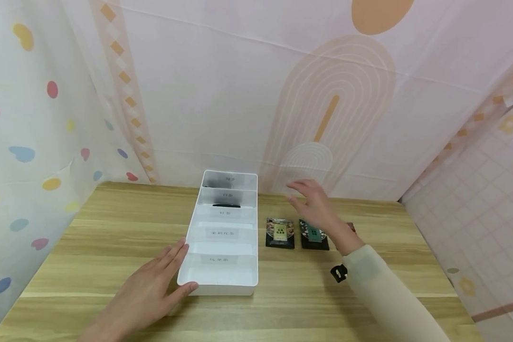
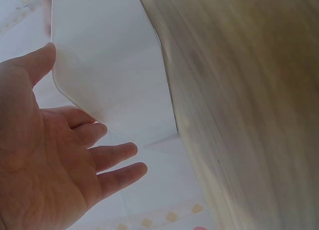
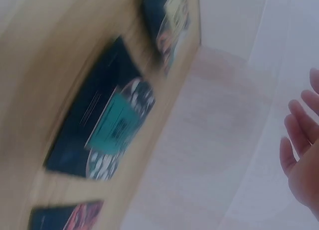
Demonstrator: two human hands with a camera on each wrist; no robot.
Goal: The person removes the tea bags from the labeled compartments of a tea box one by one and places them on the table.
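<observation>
A long white box [image 1: 223, 289] with several labelled compartments stands on the table. My left hand [image 1: 149, 285] rests against its near left corner, thumb at the front wall and fingers along the left side; the left wrist view shows those fingers fairly straight beside the white wall [image 2: 109, 65]. Dark packets [image 1: 226, 205] show in the two farthest compartments. My right hand [image 1: 314, 202] hovers with nothing in it, above and behind a dark packet with a green label [image 1: 314, 237]. Left of that lies a packet with a pale yellow label [image 1: 280, 233]. A reddish packet [image 1: 351, 227] is mostly hidden by my right forearm.
A small black object [image 1: 337, 273] with a pale opening lies partly behind my right sleeve; its kind is unclear. Patterned cloth [image 1: 205, 95] hangs behind the wooden table [image 1: 132, 228] and at both sides.
</observation>
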